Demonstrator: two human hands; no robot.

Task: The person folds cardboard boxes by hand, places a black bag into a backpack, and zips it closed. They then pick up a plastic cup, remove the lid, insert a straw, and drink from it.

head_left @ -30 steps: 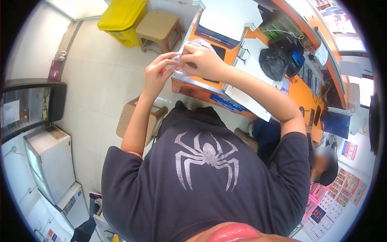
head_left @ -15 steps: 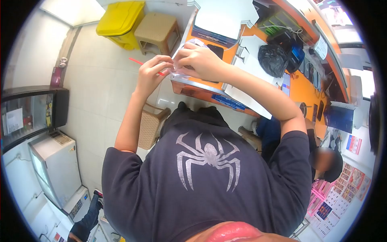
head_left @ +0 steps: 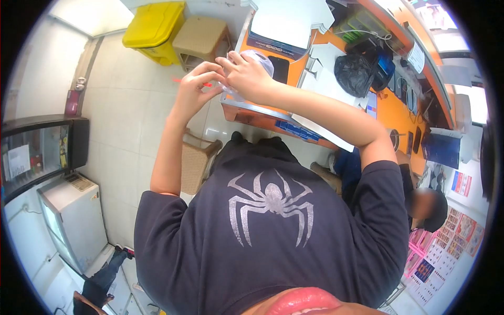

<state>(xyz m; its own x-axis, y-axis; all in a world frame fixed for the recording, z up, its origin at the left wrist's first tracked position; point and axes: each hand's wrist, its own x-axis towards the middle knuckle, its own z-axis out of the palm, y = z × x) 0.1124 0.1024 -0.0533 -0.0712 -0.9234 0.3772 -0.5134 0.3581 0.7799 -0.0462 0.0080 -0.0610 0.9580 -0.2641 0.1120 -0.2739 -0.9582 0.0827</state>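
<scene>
My left hand (head_left: 195, 88) is closed, its fingertips meeting those of my right hand. A thin red stick (head_left: 208, 85), perhaps a straw, passes through my left fingers with its ends showing on both sides. My right hand (head_left: 244, 77) is closed on a translucent whitish plastic bag (head_left: 262, 61), which bulges out behind the knuckles and hangs a little below the fingers. What the bag contains is hidden. Both hands are above the near corner of an orange desk (head_left: 301, 65). Just right of the bag a black phone (head_left: 279, 69) lies on the desk.
White paper sheets (head_left: 286, 23) top a dark box (head_left: 275, 46). A black plastic bag (head_left: 353, 75) sits farther along. Plastic stools (head_left: 201, 35) and a yellow bin (head_left: 155, 26) stand on the floor. One person (head_left: 428, 210) is at right, another (head_left: 100, 281) at lower left.
My hands have shifted slightly; the right has turned and more of the plastic bag shows behind it. The red stick now lies flatter. The person at lower left has moved.
</scene>
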